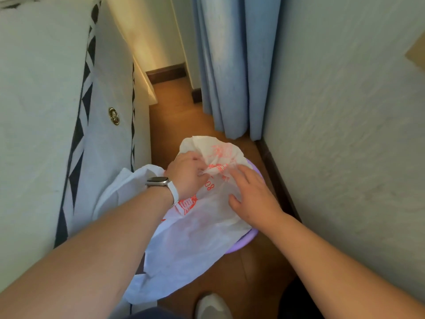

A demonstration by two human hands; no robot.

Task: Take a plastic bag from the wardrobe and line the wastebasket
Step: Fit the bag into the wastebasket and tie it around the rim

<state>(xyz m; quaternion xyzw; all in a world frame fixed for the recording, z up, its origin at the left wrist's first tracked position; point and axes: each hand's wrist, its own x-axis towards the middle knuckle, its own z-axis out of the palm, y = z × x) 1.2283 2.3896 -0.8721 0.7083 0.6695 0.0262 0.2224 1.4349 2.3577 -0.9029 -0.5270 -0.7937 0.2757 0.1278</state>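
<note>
A white plastic bag (195,238) with red print lies spread over a purple wastebasket (249,238) on the wooden floor, hiding most of its rim. My left hand (186,178), with a watch on the wrist, pinches a crumpled fold of the bag near the basket's far side. Just to the right, my right hand (250,199) lies on the bag with its fingers spread and fairly straight, pressing the plastic down. Part of the bag hangs off the basket toward the lower left.
A white mattress (46,111) with black diamond trim stands close on the left. A pale wall (345,134) with a dark skirting board runs along the right. Blue curtains (230,77) hang ahead. My shoe (212,306) is on the floor below the basket.
</note>
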